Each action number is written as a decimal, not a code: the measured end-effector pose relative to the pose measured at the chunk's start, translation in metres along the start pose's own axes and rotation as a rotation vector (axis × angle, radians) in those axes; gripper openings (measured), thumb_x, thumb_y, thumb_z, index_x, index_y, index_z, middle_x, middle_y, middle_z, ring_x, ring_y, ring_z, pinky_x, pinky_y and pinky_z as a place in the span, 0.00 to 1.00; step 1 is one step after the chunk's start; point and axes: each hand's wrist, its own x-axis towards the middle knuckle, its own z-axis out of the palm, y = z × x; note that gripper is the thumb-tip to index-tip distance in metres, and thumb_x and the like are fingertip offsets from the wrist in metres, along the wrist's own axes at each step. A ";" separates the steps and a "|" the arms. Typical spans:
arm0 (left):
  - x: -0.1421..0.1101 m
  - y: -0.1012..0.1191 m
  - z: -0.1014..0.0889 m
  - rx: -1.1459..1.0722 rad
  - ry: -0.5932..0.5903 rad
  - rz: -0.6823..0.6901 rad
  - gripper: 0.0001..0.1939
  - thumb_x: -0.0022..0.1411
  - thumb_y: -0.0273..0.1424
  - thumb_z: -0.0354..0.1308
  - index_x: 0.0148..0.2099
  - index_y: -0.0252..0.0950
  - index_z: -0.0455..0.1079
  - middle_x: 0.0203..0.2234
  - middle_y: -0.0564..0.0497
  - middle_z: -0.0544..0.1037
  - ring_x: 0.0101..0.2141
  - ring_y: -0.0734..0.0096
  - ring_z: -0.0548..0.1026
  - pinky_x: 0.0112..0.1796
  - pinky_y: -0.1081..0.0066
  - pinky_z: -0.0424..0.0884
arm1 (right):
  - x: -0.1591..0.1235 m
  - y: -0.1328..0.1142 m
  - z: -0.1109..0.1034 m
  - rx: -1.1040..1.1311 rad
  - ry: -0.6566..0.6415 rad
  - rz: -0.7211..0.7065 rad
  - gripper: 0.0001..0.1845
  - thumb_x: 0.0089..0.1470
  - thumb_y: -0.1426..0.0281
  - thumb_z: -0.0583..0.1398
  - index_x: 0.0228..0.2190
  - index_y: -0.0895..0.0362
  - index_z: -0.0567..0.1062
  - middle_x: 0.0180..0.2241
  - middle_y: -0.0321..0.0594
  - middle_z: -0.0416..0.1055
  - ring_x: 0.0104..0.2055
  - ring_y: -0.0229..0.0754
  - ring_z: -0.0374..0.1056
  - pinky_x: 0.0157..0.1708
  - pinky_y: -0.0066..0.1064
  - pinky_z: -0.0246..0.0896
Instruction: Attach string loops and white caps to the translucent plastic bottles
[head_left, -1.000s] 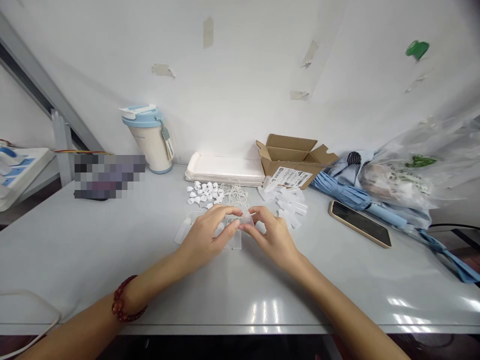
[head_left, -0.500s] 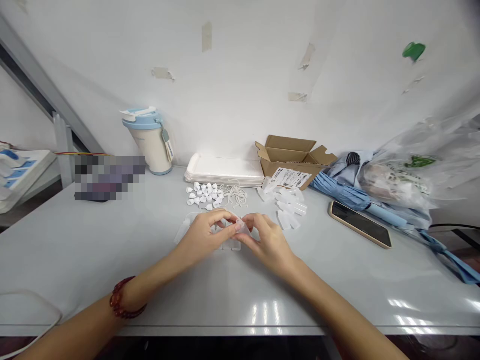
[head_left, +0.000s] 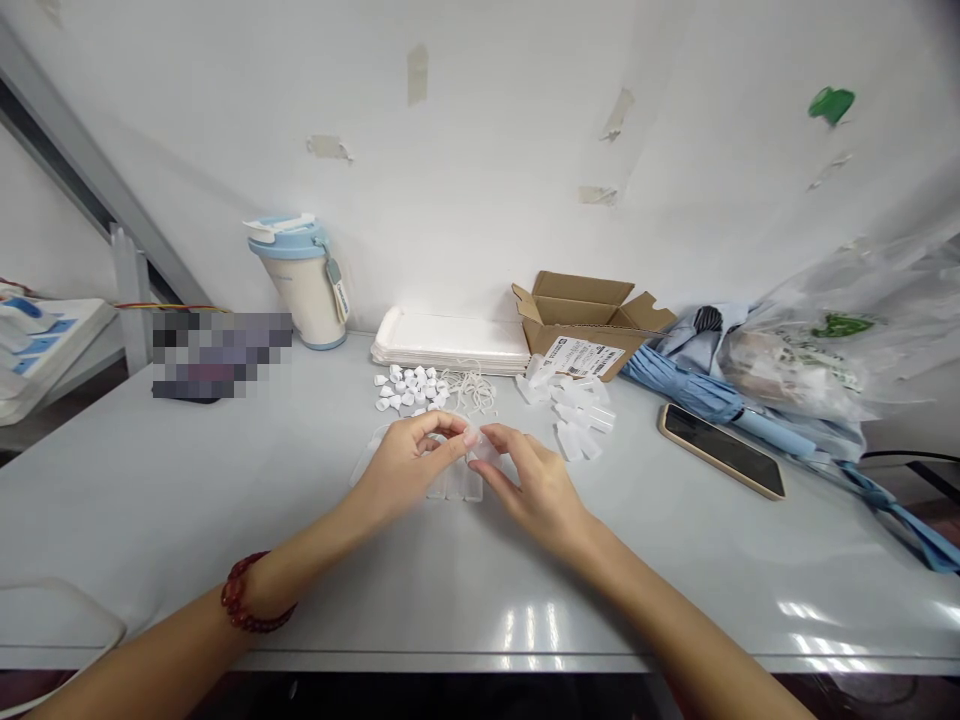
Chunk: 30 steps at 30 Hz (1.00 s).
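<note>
Over the middle of the table, my left hand [head_left: 411, 455] and my right hand [head_left: 536, 480] meet at a small translucent plastic piece [head_left: 486, 450]. My right thumb and fingers are closed around its sides. Left thumb and forefinger pinch at its upper left end; the fingers hide what exactly they grip. Beneath the hands, several translucent flat pieces [head_left: 457, 485] lie side by side, partly covered. Beyond them are a pile of small white caps [head_left: 409, 388] and a tangle of white string loops [head_left: 472, 385]. More loose translucent pieces [head_left: 577, 410] lie to the right.
A stack of white trays [head_left: 454, 335] and an open cardboard box [head_left: 577, 320] stand by the wall. At left is a cream tumbler [head_left: 304, 295]. On the right lie a phone [head_left: 720, 450], a blue umbrella [head_left: 690, 385] and a plastic bag [head_left: 802, 350].
My left fingertips have shifted slightly left and up, and a small gap has opened between them and my right fingers. The right hand stays nearly in place with the plastic piece.
</note>
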 end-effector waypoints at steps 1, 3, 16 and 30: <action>0.000 -0.002 0.000 -0.001 0.002 0.007 0.11 0.59 0.39 0.56 0.36 0.37 0.73 0.32 0.52 0.77 0.36 0.67 0.74 0.37 0.70 0.70 | 0.000 -0.001 0.000 0.017 -0.014 0.020 0.12 0.59 0.68 0.53 0.45 0.57 0.66 0.35 0.48 0.74 0.36 0.47 0.72 0.34 0.37 0.66; 0.000 -0.004 0.000 0.006 0.009 0.030 0.11 0.59 0.39 0.56 0.36 0.37 0.73 0.34 0.52 0.77 0.37 0.66 0.74 0.38 0.69 0.70 | 0.000 -0.003 -0.001 0.100 -0.042 0.090 0.13 0.58 0.69 0.54 0.46 0.57 0.66 0.38 0.48 0.74 0.38 0.47 0.72 0.35 0.37 0.66; -0.006 -0.006 0.006 0.412 0.100 0.436 0.15 0.60 0.31 0.55 0.50 0.37 0.67 0.44 0.45 0.73 0.46 0.60 0.69 0.47 0.60 0.67 | 0.018 -0.007 -0.017 1.317 -0.117 0.736 0.11 0.54 0.68 0.57 0.37 0.60 0.72 0.35 0.46 0.77 0.39 0.45 0.74 0.42 0.37 0.64; -0.002 -0.012 0.010 0.495 0.037 0.633 0.20 0.56 0.27 0.59 0.52 0.37 0.63 0.49 0.44 0.71 0.51 0.58 0.65 0.52 0.55 0.63 | 0.019 -0.001 -0.022 1.360 -0.295 0.770 0.13 0.53 0.70 0.53 0.37 0.62 0.75 0.32 0.48 0.76 0.38 0.45 0.73 0.40 0.36 0.65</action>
